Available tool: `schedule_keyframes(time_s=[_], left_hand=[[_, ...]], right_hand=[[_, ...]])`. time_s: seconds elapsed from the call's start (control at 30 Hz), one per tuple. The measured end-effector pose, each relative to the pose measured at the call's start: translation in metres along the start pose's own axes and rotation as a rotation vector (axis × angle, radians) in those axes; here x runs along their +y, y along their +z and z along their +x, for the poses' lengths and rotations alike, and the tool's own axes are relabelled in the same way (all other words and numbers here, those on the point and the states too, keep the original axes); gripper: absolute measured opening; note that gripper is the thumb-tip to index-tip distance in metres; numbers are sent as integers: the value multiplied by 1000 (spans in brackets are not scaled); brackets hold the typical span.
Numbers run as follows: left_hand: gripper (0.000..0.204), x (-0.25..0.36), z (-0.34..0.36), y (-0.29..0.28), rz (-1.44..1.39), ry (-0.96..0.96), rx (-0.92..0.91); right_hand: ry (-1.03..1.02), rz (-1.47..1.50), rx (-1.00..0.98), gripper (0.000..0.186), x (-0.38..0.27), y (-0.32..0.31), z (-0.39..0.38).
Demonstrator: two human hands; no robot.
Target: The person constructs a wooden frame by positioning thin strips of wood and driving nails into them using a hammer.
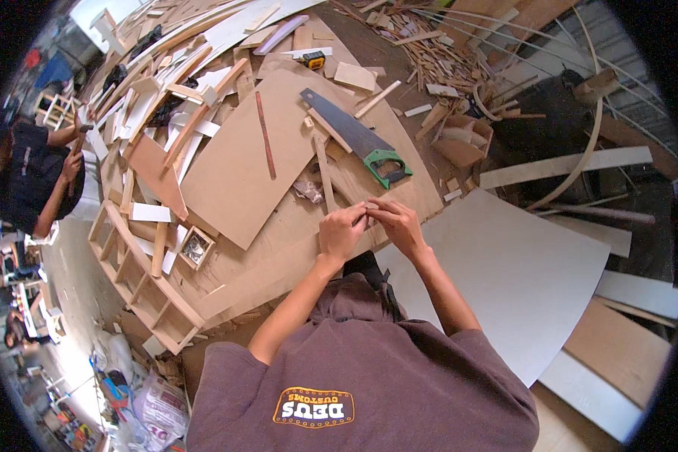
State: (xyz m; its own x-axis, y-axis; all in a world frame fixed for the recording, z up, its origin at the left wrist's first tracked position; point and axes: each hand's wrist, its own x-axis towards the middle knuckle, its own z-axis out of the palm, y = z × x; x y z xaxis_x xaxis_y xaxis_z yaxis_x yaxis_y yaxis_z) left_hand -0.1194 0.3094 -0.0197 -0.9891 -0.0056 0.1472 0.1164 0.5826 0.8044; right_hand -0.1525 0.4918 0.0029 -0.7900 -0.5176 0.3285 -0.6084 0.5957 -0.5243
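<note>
My left hand (343, 230) and my right hand (392, 224) meet at the workbench's near edge, fingertips pinched together on something small that I cannot make out. Just beyond them a narrow wooden strip (323, 169) points away from me. A hand saw with a green handle (354, 139) lies beyond my right hand. A large brown board (226, 188) covers the middle of the bench, with a reddish flat strip (265, 135) on it. Crumpled material (309, 188) lies beside the narrow strip.
Offcuts (173, 98), a tape measure (314, 60), a box of small parts (196, 247) and a compartmented frame (139, 290) crowd the bench. A person (38, 169) stands at the left holding wood. A white sheet (490, 279) lies right, below a scrap pile (414, 60).
</note>
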Motion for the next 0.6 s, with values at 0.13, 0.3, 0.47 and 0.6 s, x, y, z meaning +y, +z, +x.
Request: schedule_keyframes(time_s=[0.13,0.3,0.47,0.6], left_hand=[[16,-1,-3,3,66,52,39],[13,1,-3,5,158,128,131],[10,10,-13,17,226,58,226],[9,23,-16,22,267,15,280]], right_hand=[[-42,32,-88,35,10,-5,-2],[-163,92,-166,36,26,-10,9],[-168,242,-252,29,30,-24,22],[-178,385,-152,23,58,-30,44]])
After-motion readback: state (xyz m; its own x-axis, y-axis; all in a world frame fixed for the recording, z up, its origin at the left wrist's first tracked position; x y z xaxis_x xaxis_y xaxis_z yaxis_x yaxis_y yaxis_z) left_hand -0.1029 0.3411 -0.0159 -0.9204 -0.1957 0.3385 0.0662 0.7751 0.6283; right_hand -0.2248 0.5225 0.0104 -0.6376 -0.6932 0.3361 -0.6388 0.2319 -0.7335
